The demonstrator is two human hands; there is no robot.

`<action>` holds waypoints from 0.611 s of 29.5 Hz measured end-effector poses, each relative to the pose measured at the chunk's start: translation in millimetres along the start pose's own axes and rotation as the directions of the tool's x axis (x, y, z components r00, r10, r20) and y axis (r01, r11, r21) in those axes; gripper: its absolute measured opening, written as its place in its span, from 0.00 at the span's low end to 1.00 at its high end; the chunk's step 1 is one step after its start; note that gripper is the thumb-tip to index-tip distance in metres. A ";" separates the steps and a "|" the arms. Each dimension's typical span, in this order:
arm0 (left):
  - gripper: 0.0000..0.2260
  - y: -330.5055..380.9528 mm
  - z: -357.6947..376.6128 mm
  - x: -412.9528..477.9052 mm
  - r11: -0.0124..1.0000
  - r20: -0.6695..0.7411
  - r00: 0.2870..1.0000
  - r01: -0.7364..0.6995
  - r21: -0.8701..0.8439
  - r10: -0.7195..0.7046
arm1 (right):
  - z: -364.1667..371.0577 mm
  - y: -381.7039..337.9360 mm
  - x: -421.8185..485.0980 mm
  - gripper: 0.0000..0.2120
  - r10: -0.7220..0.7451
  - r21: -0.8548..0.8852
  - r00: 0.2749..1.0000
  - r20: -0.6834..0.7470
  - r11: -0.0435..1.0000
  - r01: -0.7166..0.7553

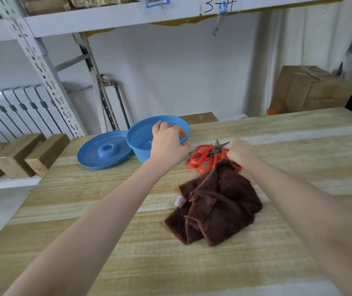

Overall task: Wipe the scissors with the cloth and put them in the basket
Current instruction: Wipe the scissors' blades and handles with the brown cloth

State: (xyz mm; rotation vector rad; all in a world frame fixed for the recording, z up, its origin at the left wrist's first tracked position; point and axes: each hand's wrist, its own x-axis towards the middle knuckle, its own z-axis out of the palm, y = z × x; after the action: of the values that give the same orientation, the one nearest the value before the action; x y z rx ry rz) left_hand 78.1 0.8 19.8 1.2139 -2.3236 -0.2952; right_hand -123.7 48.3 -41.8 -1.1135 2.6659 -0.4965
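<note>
My left hand [168,144] grips the blue basket [140,136] by its rim. My right hand [240,152] fingers seem clamped on tangled red scissors [204,158] on the tabletop [299,146], touching the brown cloth [215,206]. Lifting one pair could drag others or snag the cloth.

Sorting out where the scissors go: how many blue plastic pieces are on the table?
2. The perforated basket stands upright, its rim gripped by the left hand; the round lid lies flat just left of it. No others show.
</note>
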 end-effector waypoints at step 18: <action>0.22 40.9 -6.4 -24.4 0.761 0.368 0.864 0.487 -0.429 -0.345 | -34.4 -0.5 -48.6 0.09 -0.444 0.153 0.851 -0.279 0.854 0.496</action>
State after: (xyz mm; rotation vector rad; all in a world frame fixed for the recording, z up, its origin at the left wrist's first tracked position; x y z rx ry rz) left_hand 64.2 44.6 33.9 1.4584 -1.9394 -1.2272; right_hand -100.6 90.7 -6.8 -1.7410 2.4127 -1.0446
